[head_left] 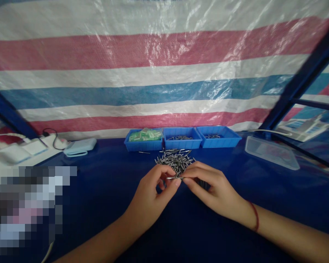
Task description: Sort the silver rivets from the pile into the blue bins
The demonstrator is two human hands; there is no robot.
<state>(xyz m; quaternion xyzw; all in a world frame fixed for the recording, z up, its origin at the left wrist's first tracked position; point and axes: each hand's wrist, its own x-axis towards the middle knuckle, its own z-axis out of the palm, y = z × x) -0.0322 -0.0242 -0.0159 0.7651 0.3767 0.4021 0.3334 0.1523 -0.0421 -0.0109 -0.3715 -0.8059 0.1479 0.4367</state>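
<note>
Between the fingertips of both hands lies a thin metal rod (171,178), held level in front of a heap of similar pieces. My left hand (153,191) pinches its left part between thumb and fingers. The thumb and forefinger of my right hand (212,182) are closed at the rod's right end. Just beyond the fingers, a loose heap of thin metal rods (175,159) covers part of the dark blue table (104,197); my hands hide its near edge. The rods' exact kind is too small to make out.
Three blue bins stand behind the heap: the left bin (142,147) holds green-and-white packets, the middle bin (182,143) and right bin (219,141) hold metal pieces. A clear plastic lid (272,152) lies right. A light blue case (80,147) and power strip (35,148) sit left.
</note>
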